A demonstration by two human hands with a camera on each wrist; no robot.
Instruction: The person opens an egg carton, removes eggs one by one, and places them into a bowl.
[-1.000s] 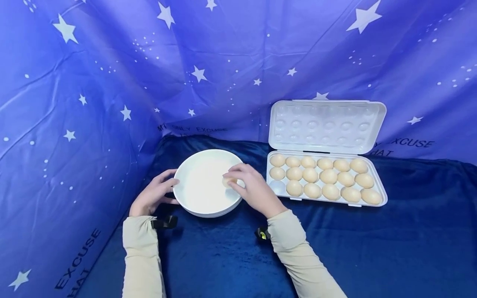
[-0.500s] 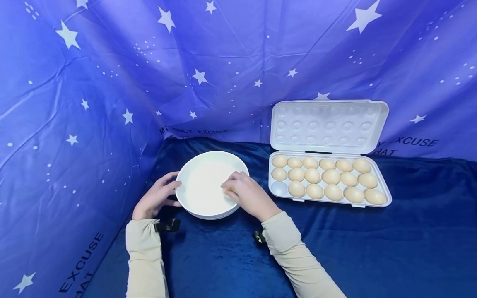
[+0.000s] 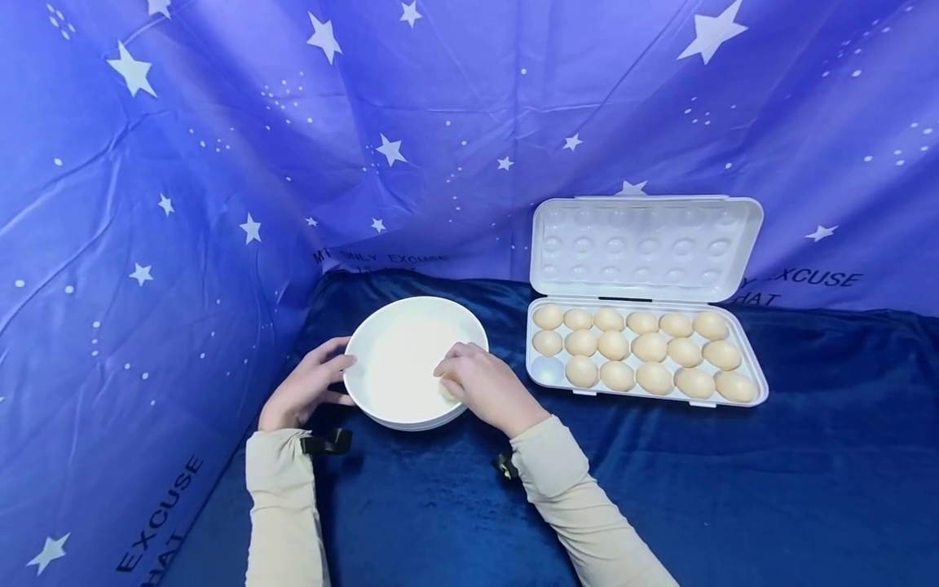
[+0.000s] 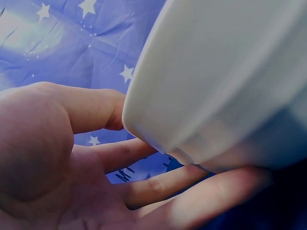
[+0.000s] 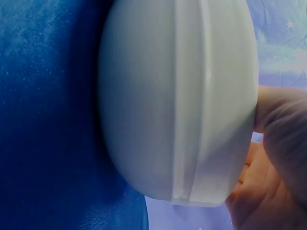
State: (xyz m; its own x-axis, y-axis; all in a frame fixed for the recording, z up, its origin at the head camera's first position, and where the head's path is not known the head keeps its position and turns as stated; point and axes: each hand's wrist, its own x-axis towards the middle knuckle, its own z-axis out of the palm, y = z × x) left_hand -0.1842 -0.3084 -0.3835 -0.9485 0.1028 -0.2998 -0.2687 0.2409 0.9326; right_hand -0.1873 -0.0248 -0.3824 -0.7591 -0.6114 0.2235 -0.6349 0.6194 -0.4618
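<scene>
A round white bowl with ridges along its outer wall stands on the dark blue cloth. My left hand grips its left side; in the left wrist view the thumb meets the rim while the fingers reach beneath the wall. Over the bowl's right rim dips my right hand, holding a pale egg low inside, mostly covered by the fingers. From the right wrist, the bowl's wall hides the egg and fingertips.
An egg box stands to the right, its lid raised against the starry blue curtain. Rows of light brown eggs sit in its base. Both wrists wear black straps.
My right hand has lowered a little into the bowl with the egg, its fingers now bunched closer together. The left hand keeps its hold on the bowl.
</scene>
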